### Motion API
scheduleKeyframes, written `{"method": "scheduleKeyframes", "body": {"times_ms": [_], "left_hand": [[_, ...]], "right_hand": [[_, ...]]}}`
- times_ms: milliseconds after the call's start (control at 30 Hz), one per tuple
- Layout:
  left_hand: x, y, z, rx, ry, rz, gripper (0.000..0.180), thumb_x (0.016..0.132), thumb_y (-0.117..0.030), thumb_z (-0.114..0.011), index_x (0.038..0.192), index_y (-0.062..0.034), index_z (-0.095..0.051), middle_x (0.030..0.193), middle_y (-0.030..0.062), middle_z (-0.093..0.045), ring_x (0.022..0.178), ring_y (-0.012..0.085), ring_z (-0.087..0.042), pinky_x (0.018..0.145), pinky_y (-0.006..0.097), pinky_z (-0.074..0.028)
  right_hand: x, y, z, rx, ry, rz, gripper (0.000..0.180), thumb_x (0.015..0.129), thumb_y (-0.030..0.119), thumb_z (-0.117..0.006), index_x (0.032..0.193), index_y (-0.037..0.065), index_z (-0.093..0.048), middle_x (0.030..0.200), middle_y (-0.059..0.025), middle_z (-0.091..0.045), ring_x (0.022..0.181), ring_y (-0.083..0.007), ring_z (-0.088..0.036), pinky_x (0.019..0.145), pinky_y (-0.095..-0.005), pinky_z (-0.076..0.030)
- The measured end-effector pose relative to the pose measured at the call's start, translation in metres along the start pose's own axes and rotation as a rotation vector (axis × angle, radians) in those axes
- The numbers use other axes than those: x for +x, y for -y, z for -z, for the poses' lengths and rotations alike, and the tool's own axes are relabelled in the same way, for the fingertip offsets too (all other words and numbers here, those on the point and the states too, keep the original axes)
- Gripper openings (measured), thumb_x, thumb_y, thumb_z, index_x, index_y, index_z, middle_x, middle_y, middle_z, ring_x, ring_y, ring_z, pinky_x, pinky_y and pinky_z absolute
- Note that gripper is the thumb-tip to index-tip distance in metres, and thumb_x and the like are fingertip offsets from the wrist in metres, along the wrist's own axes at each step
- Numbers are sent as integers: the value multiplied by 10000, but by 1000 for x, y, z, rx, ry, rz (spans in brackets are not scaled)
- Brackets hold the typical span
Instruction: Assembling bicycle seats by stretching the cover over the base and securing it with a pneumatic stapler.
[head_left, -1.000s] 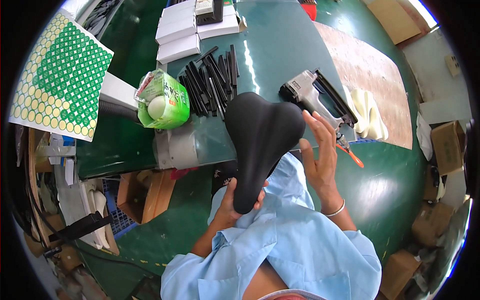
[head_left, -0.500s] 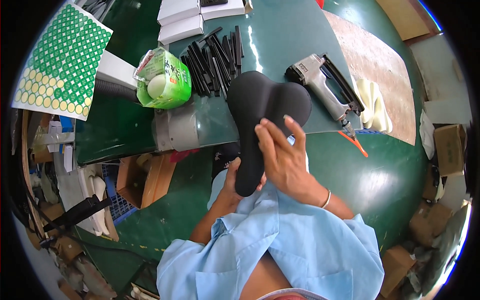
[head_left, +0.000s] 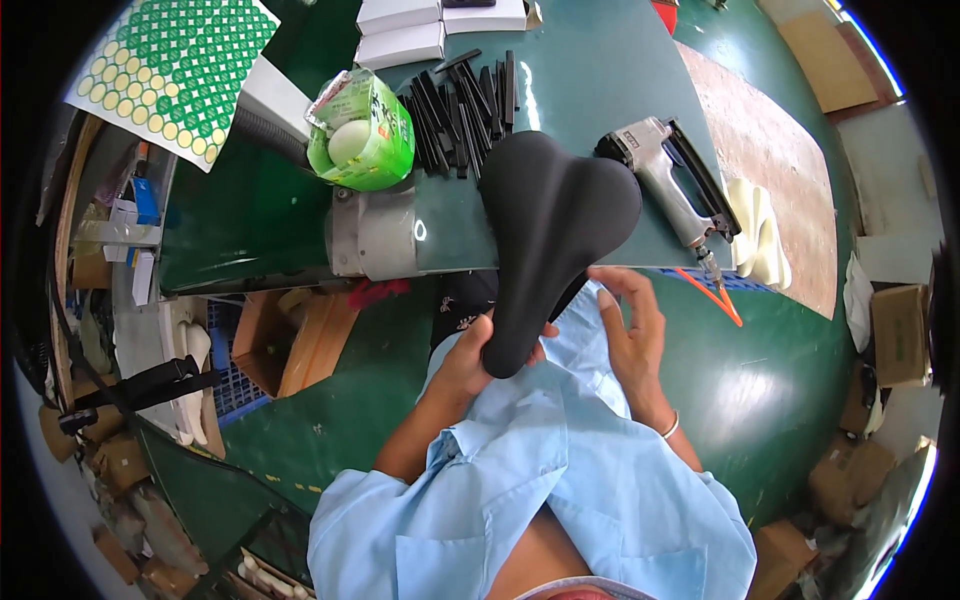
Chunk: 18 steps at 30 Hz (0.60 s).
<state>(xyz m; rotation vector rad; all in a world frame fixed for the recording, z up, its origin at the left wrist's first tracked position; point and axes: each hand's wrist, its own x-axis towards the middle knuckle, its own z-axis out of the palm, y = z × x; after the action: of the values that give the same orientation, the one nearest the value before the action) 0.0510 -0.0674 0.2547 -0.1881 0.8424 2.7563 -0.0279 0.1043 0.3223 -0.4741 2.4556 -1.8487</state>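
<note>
The green table fills the upper middle of the frame, its near edge bending across the centre. On it, from upper left to right, lie a green plastic-wrapped pack, a fan of black strips, white boxes at the top edge, and a grey pneumatic stapler with an orange hose trailing off the edge. A sheet of green round stickers sits in the upper left corner.

The black bicycle saddle lies at the frame's centre, overhanging the table's near edge. Its long axis runs from the wide rear, up on the table beside the stapler, down and slightly left to the narrow nose, which points toward the person's chest.

The left hand is clenched on the nose from below and the left, thumb over its side. The right hand is released, fingers spread, just beside the saddle's right flank and not clearly touching it; the left is plainly the nearer.

Half a second ago the right hand lay flat over the saddle's middle; now it has slid off to the right, and the saddle's whole top shows. The left hand's hold is unchanged.
</note>
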Motion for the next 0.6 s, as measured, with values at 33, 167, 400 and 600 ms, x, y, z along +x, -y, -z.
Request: {"method": "scheduleKeyframes", "body": {"times_ms": [33, 167, 400, 600], "left_hand": [[0, -2, 1, 3, 4, -4, 758, 817, -656, -475, 1193, 1, -503, 1027, 155, -608, 740, 184, -614, 709, 287, -497], [-7, -7, -4, 256, -52, 52, 668, 731, -495, -688, 1158, -1, -545, 1009, 122, -621, 802, 172, -600, 721, 277, -472], [-14, -52, -29, 1830, -436, -828, 576, 590, -367, -802, 1088, -121, -649, 922, 60, -584, 775, 226, -551, 690, 332, -420], [-11, -50, -26, 2030, -466, -866, 631, 591, -381, -795, 1144, -136, -615, 965, 47, -581, 835, 187, -542, 764, 340, -361]], "right_hand": [[-2, -4, -1, 8, 90, -90, 197, 896, 72, -526, 1078, -2, -536, 1042, -95, -606, 1009, -162, -544, 911, -294, -401], [-8, -21, -9, 166, 42, -192, 213, 898, 114, -545, 1078, 0, -543, 1005, -96, -634, 926, -167, -584, 856, -287, -437], [-13, -39, -10, 263, 56, -168, 208, 893, 101, -560, 1065, -14, -541, 976, -103, -631, 910, -166, -587, 850, -286, -437], [-5, -34, -16, 355, 106, -152, 233, 861, 107, -613, 1039, -30, -553, 969, -106, -630, 911, -167, -592, 818, -299, -458]]}}
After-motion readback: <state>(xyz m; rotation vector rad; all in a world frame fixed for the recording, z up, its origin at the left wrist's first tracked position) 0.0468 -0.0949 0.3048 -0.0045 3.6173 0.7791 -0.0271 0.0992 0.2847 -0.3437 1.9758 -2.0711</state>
